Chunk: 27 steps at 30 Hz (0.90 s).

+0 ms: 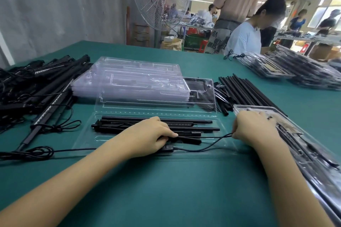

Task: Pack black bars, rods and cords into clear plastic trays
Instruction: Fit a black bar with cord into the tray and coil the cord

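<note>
Two bare forearms [88, 169] (uncovered as far as seen), bare left hand [151, 134], bare right hand [254, 125]

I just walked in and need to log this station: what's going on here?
A person is filling a clear tray on the green table. The left hand grips the black bars lying in it, while the right hand pinches a thin cord. Empty trays and loose rods wait behind.

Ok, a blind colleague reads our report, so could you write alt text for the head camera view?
A person's left hand grips black bars lying in an open clear tray on a green table, while the right hand pinches a thin black cord. A stack of empty trays sits behind, with loose rods to the right.
</note>
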Tool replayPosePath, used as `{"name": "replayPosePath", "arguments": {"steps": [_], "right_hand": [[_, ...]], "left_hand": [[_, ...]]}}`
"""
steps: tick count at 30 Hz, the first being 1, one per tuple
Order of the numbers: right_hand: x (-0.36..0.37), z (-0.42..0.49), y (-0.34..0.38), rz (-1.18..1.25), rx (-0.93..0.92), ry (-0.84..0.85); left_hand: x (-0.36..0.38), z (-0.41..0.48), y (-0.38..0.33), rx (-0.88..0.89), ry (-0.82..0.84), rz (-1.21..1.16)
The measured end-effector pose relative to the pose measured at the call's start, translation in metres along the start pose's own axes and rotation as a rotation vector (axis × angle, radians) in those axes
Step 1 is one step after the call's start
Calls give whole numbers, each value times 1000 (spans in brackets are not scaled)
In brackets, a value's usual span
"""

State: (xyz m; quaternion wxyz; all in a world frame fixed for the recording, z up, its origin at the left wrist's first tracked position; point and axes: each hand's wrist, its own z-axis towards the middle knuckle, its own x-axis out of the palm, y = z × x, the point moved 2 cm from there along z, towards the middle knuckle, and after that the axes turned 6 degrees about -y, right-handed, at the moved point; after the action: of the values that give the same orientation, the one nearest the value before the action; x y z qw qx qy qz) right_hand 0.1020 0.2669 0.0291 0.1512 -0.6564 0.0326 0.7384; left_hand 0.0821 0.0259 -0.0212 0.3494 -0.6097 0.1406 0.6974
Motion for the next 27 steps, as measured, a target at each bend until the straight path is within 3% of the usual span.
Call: {"name": "replayPosePath", "arguments": {"steps": [6, 12, 18, 23, 27], "right_hand": [[-23, -12, 6, 206, -81, -38], [-32, -20, 32, 416, -273, -77], [-21, -22, 57, 796, -215, -41], [-11, -17, 57, 1354, -87, 373], [-4, -12, 43, 1839, -96, 687]], "left_hand": [[0, 2, -6, 18, -9, 61], [3, -1, -10, 33, -51, 110], [7, -1, -12, 37, -64, 147], [6, -1, -11, 35, -72, 133], [5, -1, -10, 30, -71, 117]]}}
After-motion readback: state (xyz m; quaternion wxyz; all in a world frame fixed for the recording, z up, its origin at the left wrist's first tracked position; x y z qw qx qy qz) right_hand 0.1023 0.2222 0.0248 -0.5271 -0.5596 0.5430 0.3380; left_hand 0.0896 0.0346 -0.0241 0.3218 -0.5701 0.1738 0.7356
